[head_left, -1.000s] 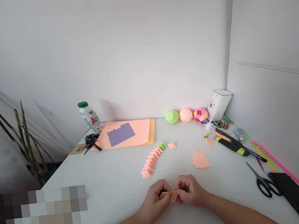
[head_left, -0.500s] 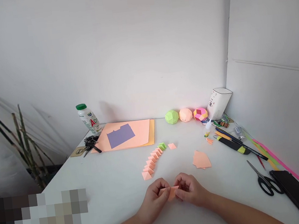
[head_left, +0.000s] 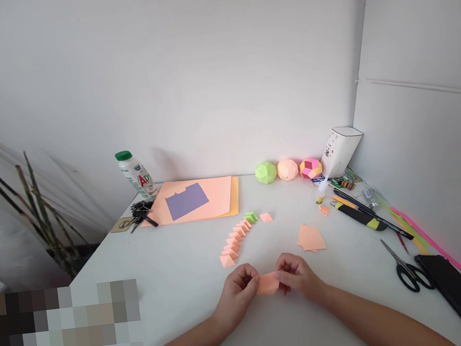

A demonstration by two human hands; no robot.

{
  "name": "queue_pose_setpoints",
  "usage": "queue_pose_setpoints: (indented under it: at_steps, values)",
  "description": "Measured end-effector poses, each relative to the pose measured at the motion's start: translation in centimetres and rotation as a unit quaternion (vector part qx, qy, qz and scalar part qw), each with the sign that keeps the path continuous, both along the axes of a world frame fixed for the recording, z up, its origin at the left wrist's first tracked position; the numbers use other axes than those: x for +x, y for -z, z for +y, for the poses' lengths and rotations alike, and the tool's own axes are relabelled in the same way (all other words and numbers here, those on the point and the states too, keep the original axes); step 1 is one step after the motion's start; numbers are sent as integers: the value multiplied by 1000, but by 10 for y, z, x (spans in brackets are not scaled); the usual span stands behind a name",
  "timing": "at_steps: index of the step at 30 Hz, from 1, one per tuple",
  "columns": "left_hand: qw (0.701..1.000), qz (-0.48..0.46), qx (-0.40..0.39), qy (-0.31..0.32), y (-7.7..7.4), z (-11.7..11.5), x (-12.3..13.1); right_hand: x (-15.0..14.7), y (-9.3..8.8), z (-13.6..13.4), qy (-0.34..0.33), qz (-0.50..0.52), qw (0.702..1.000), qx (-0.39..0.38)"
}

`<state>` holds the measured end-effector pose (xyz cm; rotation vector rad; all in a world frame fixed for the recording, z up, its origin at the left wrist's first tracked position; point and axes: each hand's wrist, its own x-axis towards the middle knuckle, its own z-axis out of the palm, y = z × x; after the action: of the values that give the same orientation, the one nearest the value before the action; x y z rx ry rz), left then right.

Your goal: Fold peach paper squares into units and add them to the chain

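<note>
Pale walls (head_left: 211, 75) meet in a corner behind a white tabletop (head_left: 176, 279). Over its near part, the left hand (head_left: 238, 291) and right hand (head_left: 301, 277) pinch opposite ends of a peach paper piece (head_left: 268, 283), fingers curled.

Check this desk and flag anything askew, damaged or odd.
The purple sheet looks odd: it lies askew on the peach sheet, its far edge notched, as if bits were cut away. Less striking, green pieces end an otherwise peach row. I see no spill.
</note>
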<state>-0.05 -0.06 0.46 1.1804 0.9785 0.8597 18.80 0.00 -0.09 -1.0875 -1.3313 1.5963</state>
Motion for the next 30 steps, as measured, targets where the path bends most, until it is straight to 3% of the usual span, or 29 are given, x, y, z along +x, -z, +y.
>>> queue_pose_setpoints:
  at_steps: [30]
  values:
    - [1000,-17,-10,8,4,1,-1,-1,-2,5,6,5,1000,-10]
